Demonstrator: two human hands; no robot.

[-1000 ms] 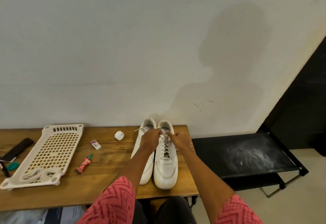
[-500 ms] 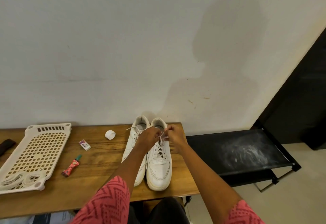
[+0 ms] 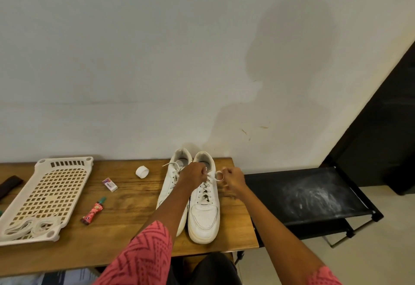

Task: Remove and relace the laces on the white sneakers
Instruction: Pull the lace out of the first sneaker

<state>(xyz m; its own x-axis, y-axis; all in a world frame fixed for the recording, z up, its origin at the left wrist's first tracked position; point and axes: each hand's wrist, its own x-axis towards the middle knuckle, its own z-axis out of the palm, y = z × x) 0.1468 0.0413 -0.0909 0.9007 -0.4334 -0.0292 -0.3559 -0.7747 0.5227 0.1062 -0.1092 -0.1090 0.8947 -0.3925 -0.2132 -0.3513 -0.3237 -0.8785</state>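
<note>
Head view: smooth white sneakers point(image 3: 203, 208), woodgrain table point(image 3: 125, 213).

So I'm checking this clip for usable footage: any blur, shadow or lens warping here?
Head view: the right hand is slightly motion-blurred, the left hand sharper; a large soft shadow falls on the pale wall; the wide lens bows the wooden table edges.

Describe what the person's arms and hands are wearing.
Both arms wear short pink-red sleeves with a darker zigzag and dotted pattern: the left sleeve ends above the elbow, the right sleeve shows only at the frame's bottom edge. Forearms are bare. The left hand and right hand wear no gloves; no watch shows.
</note>
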